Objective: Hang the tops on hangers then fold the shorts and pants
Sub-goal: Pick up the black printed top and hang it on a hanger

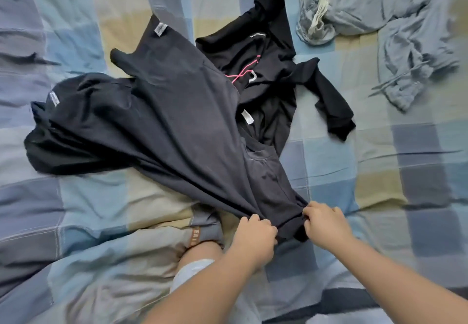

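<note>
Navy garment (pixel 164 126), likely soft, light, limp; pinched at near edge by left hand (pixel 255 235) and right hand (pixel 326 225), fingers curled on cloth; best gripped at corners

Tan band (pixel 196 235) on worn grey shorts (pixel 209 227): brown capitals, "EAI" legible, rest lost in fold; white tag (pixel 160 29) on leg end of dark pants (pixel 164 126): script mark, too blurred to read; second tag (pixel 54 98) on other leg, same; small white print (pixel 257 35) at neck of black hoodie (pixel 253 52): unreadable.
</note>
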Demonstrator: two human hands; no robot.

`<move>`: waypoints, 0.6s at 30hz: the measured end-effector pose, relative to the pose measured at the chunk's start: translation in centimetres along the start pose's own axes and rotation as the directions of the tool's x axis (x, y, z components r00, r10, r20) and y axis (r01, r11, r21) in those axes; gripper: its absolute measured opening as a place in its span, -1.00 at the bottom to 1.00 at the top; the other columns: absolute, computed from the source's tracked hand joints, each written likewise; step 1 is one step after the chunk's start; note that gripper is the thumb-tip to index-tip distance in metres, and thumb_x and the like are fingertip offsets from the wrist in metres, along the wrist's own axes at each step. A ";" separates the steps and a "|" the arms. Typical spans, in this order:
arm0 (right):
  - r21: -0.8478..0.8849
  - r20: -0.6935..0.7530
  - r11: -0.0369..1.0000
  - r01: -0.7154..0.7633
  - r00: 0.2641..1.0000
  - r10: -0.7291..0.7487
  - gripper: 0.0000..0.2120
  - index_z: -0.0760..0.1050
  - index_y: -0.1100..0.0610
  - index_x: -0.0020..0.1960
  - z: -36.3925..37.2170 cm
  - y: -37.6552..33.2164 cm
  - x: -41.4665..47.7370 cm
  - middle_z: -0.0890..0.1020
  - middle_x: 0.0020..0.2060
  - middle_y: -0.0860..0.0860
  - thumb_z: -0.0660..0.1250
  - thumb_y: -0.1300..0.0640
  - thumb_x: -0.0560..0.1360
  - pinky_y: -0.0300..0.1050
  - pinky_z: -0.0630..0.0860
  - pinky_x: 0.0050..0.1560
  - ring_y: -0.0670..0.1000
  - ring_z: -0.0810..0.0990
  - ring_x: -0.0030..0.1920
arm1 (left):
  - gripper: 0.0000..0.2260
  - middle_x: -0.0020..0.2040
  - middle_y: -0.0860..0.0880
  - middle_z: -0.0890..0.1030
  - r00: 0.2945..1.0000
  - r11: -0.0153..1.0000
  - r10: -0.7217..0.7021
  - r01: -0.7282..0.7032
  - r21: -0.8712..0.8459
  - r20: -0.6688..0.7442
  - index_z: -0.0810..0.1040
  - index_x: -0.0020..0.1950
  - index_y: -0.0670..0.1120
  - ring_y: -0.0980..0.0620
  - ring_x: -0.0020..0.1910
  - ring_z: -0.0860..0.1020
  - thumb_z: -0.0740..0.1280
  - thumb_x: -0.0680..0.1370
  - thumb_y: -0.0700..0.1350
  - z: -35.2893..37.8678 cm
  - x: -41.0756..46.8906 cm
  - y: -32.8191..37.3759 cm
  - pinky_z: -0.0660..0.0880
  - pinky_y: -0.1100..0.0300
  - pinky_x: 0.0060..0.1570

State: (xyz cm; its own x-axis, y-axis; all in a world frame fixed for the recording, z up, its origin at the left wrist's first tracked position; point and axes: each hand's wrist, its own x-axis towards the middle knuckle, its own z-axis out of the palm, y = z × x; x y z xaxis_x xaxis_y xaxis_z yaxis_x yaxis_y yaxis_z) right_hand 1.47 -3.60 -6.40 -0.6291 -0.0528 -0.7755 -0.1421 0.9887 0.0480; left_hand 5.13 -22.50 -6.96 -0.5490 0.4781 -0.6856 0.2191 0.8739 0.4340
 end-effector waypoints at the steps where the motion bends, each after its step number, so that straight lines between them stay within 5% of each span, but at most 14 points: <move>1: 0.000 0.045 1.000 -0.027 0.999 0.027 -0.72 0.55 -0.02 0.15 0.4 0.8 -0.5 0.53 0.17 -0.06 0.11 0.12 0.58 -0.04 0.33 0.09 0.05 0.52 0.21 | -0.76 0.21 -0.13 0.53 0.999 1.000 0.019 -0.019 -0.008 0.028 0.52 0.19 -0.12 -0.21 0.18 0.41 0.14 0.67 -0.06 0.3 -0.1 1.0 0.26 -0.03 0.03; 5: 0.044 0.143 0.994 -0.097 0.986 0.090 -0.73 0.55 -0.01 0.11 0.2 1.6 -0.7 0.55 0.16 -0.01 0.11 0.13 0.56 -0.05 0.31 0.01 0.11 0.54 0.20 | -0.78 0.20 -0.13 0.52 0.995 0.999 0.026 -0.022 -0.047 0.097 0.52 0.18 -0.08 -0.21 0.17 0.41 0.13 0.68 -0.05 0.3 -0.6 2.0 0.19 -0.01 -0.04; 9: 0.238 0.006 0.969 -0.071 0.997 0.071 -0.69 0.43 -0.07 0.25 -2.8 -0.8 1.8 0.48 0.23 -0.05 0.19 0.09 0.52 -0.01 0.31 0.14 0.08 0.43 0.29 | -0.74 0.30 0.00 0.43 0.980 0.986 -0.126 0.107 -0.127 -0.154 0.46 0.30 0.07 -0.13 0.28 0.36 0.20 0.64 0.05 -2.3 -0.1 -2.4 0.29 -0.03 0.17; 12: 0.358 -0.089 0.933 0.031 0.996 0.002 -0.53 0.30 -0.07 0.44 -6.0 -4.2 4.5 0.38 0.40 -0.06 0.23 0.06 0.53 0.04 0.29 0.31 0.08 0.33 0.39 | -0.63 0.41 0.03 0.33 0.855 0.954 -0.299 0.258 -0.154 -0.423 0.40 0.34 0.09 -0.11 0.41 0.27 0.31 0.55 0.09 -5.8 1.0 -7.8 0.27 -0.03 0.29; 18: 0.414 -0.210 0.870 0.269 0.958 -0.197 -0.32 0.04 -0.08 0.60 -12.0 -14.6 10.1 0.22 0.53 -0.07 0.28 0.01 0.57 0.13 0.23 0.42 0.10 0.21 0.49 | -0.31 0.62 -0.08 0.10 0.554 0.796 -0.562 0.564 -0.219 -0.614 0.25 0.53 0.07 -0.21 0.56 0.09 0.46 0.46 0.08 -12.4 0.5 -20.2 0.16 -0.13 0.41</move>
State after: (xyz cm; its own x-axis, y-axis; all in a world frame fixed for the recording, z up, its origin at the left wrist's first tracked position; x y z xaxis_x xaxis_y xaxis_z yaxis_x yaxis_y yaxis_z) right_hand -12.04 -20.22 -7.39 -0.7350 -0.2746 -0.6199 0.0229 0.9037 -0.4276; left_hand -9.55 -41.01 -8.82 -0.9227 -0.2799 -0.2650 -0.3120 0.9461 0.0871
